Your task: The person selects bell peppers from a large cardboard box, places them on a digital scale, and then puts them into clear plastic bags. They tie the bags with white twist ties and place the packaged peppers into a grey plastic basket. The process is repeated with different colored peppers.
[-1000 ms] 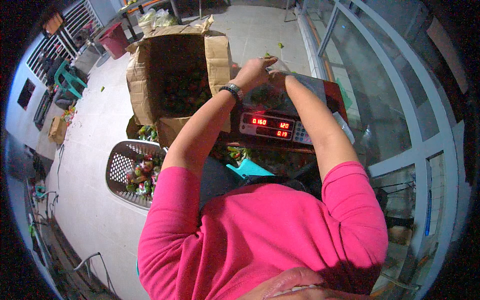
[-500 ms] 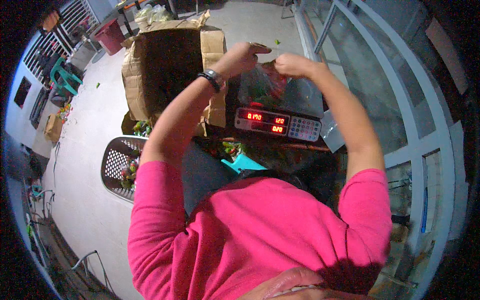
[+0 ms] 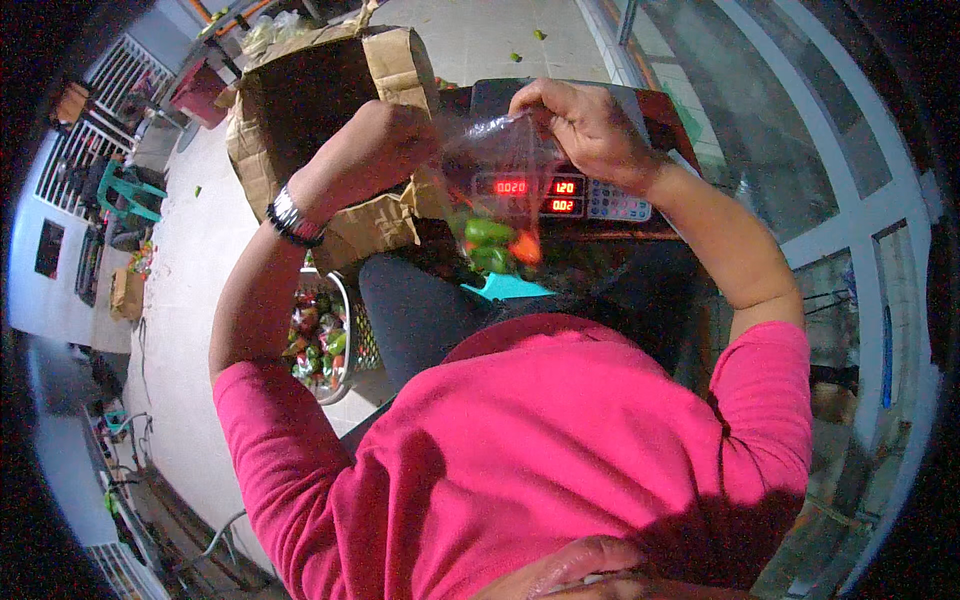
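Note:
A clear plastic bag (image 3: 492,150) hangs between my hands, with green and orange-red peppers (image 3: 490,240) bunched at its bottom. My left hand (image 3: 388,140) is closed at the bag's upper left edge, its fingertips mostly turned out of sight. With thumb and fingers, my right hand (image 3: 588,130) pinches the upper right corner. Behind the bag is a digital scale (image 3: 622,200) with a lit red display and a keypad; the bag is held off its plate, in front of it.
Left of the scale stands a large opened brown paper sack (image 3: 245,140). A white perforated basket (image 3: 347,300) of bagged peppers sits by my left leg. A turquoise plastic piece (image 3: 512,287) shows between my legs. Glass doors (image 3: 740,150) run along the right; a red bin (image 3: 200,95) stands far left.
Both hands have come nearer and spread apart, lifting the bag off the scale to hang in front of it. The scale's reading has dropped. The view has shifted, showing more of the basket.

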`<control>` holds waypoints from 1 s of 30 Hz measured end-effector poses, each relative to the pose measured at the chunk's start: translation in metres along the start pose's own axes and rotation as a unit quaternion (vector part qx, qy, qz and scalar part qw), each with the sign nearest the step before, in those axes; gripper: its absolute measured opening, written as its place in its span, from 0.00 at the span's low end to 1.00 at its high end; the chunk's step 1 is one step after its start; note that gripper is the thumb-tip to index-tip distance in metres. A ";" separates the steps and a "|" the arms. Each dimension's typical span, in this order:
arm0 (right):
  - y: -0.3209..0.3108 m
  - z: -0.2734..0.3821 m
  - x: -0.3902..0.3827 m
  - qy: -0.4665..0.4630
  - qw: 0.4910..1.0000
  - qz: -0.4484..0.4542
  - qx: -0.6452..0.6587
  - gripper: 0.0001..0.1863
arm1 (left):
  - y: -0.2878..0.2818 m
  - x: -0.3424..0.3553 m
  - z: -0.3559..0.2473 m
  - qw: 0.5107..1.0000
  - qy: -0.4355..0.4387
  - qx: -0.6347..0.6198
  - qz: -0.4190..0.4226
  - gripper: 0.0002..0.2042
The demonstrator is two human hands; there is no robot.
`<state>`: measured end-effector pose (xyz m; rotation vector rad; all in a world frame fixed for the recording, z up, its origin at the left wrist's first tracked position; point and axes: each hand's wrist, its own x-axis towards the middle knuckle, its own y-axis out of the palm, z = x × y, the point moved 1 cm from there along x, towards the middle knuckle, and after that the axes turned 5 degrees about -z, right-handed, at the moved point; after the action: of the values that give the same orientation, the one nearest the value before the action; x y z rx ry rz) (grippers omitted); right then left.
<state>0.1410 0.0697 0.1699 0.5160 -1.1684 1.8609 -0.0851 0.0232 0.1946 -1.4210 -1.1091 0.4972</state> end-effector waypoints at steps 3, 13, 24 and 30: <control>-0.010 0.029 -0.002 -0.020 0.998 0.036 0.051 0.04 | -0.025 -0.029 -0.041 0.968 -0.106 -0.218 0.068 0.13; -0.035 0.081 -0.011 0.109 0.969 0.201 0.090 0.34 | -0.041 -0.036 -0.088 0.975 0.199 -0.056 -0.075 0.08; -0.030 0.093 0.015 0.083 0.897 0.379 0.209 0.14 | 0.012 -0.035 -0.078 0.869 0.213 -0.447 -0.011 0.33; -0.022 0.114 0.028 0.162 0.837 0.390 0.347 0.14 | 0.094 -0.041 -0.071 0.825 0.251 -0.486 0.142 0.33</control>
<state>0.1334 -0.0131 0.2561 0.0548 -0.4322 2.9656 -0.0139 -0.0331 0.1093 -2.4491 -0.6997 -0.3330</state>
